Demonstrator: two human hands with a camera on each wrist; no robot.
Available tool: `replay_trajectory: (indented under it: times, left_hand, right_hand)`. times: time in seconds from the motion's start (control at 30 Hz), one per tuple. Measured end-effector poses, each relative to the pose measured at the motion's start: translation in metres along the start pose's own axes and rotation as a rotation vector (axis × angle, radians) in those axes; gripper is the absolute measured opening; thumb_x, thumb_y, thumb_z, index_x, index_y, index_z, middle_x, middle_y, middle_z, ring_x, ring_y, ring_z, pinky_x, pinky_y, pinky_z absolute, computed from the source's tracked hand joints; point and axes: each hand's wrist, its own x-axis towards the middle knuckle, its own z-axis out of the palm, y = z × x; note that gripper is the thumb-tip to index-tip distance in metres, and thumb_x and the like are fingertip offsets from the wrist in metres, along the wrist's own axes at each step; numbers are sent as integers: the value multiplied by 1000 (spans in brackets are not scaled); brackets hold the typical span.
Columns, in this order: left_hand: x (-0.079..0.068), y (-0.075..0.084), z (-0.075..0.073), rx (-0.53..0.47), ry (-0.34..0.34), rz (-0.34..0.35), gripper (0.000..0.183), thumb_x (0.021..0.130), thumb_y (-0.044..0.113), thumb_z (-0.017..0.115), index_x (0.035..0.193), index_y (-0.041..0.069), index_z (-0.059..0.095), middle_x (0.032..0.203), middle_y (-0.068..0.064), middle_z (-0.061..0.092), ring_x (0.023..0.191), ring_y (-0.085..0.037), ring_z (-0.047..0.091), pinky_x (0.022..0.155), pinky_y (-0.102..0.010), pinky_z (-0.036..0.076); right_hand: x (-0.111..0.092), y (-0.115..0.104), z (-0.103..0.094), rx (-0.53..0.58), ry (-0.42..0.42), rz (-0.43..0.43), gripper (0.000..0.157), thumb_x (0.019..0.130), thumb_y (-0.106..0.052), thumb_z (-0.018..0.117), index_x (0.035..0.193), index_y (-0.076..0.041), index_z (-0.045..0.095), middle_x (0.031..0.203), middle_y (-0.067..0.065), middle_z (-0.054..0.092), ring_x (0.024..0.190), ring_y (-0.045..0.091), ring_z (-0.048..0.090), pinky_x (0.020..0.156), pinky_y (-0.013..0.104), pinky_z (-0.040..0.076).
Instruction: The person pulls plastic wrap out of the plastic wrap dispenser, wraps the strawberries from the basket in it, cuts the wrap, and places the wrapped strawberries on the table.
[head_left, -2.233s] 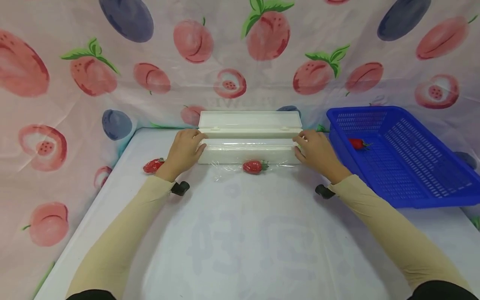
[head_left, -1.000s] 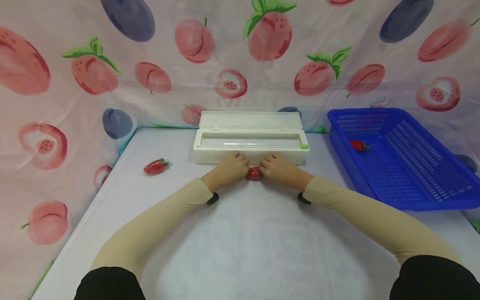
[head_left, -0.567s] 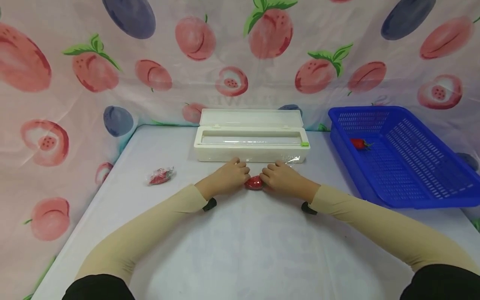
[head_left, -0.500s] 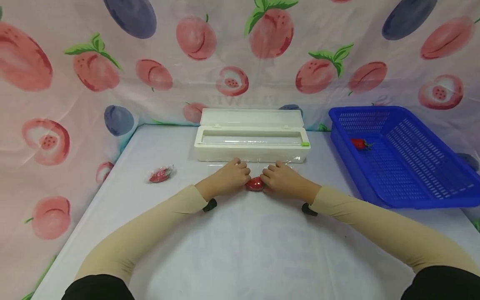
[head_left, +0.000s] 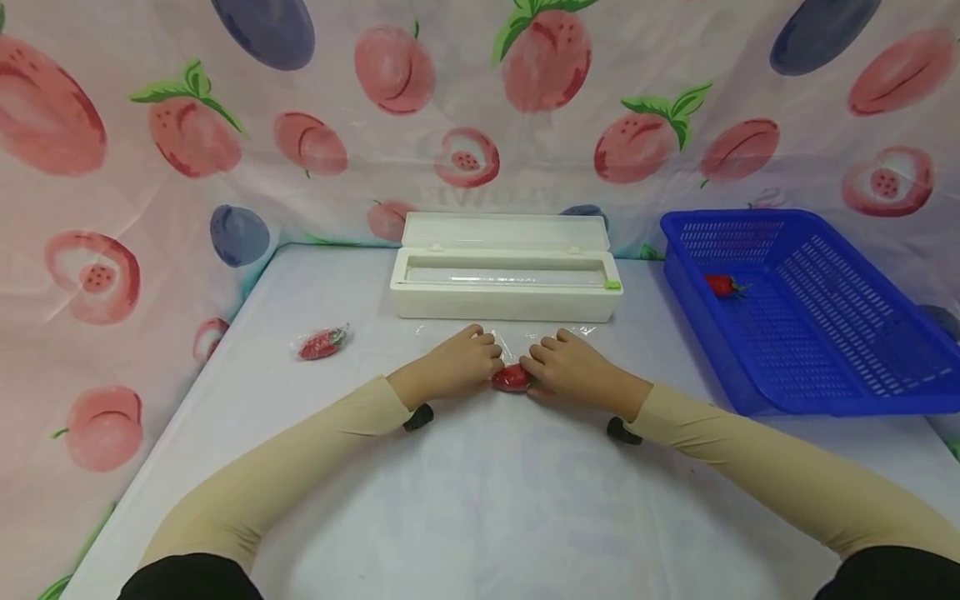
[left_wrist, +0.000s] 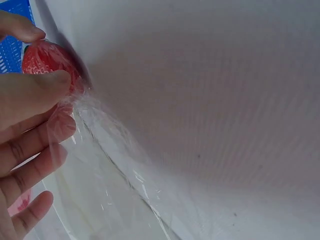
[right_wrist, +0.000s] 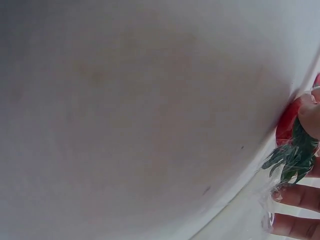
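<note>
Left hand (head_left: 457,367) and right hand (head_left: 570,371) are close together at table centre, one on each side of a red strawberry (head_left: 512,377). Left wrist view: thumb and fingers (left_wrist: 35,95) pinch the strawberry through clear cling film (left_wrist: 115,165). Right wrist view: fingers (right_wrist: 300,195) sit against the berry's green leaf end; both hands grip the berry and film. Film sheet lies on the table (head_left: 480,500) beneath them. Just behind: open white film dispenser (head_left: 504,287). Left: a wrapped strawberry (head_left: 321,342). Right: blue basket (head_left: 825,333) containing another strawberry (head_left: 722,286)
</note>
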Motion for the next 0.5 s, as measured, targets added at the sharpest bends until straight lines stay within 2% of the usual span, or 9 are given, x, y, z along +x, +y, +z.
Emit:
replay_trajectory:
  times: [0.17,0.37,0.5]
  left_hand:
    - [-3,1,-1,-7,11,-22,16,84,28,68,94,17,71,94,2,68,92,-16,60,89,-34,42]
    - [-6,3,-4,-30,14,-65,25,83,39,67,95,17,70,93,2,67,93,-18,58,89,-35,42]
    - [-5,5,-4,-41,12,-73,27,84,40,66,96,16,70,92,2,67,93,-17,59,91,-35,43]
  right_hand:
    - [0,-1,1,14,-1,7,38,80,-45,69,99,-13,63,84,2,63,74,19,58,66,33,44]
    - [1,-1,5,76,-57,40,37,82,-46,65,102,-15,65,83,0,63,73,18,58,66,33,44]
    - [1,1,8,123,-85,63,34,84,-46,61,100,-16,66,81,0,62,70,17,57,64,33,42]
